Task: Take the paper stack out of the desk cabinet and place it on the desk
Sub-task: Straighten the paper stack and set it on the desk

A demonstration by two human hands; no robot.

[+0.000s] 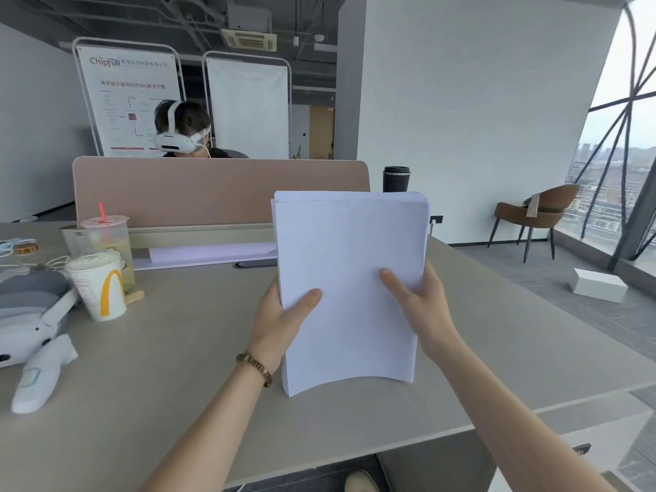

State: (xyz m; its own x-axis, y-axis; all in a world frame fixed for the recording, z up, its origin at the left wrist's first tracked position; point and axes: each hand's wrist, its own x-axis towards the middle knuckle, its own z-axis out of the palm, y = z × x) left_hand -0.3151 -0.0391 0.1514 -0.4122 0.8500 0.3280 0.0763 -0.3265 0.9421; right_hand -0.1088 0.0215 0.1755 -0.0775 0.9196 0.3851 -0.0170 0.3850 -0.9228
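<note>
Two hands hold a thick paper stack (349, 278) upright over the desk (177, 367), its lower edge bowed and seemingly just touching the top. Left hand (280, 324) and right hand (422, 303) each pinch a side, thumbs in front; loose, floppy sheets likely slide unless gripped at both edges, near a paper cup (99, 289)

The paper stack (349, 278) stands nearly upright over the desk (184, 367), its lower edge at the desktop, held between the left hand (280, 323) on its left edge and the right hand (422, 303) on its right. Left of it stand two cups (103, 271), with a headset (28, 314) further left. Behind runs a divider panel (198, 190); a tumbler (395, 179) rises behind the stack's top.
</note>
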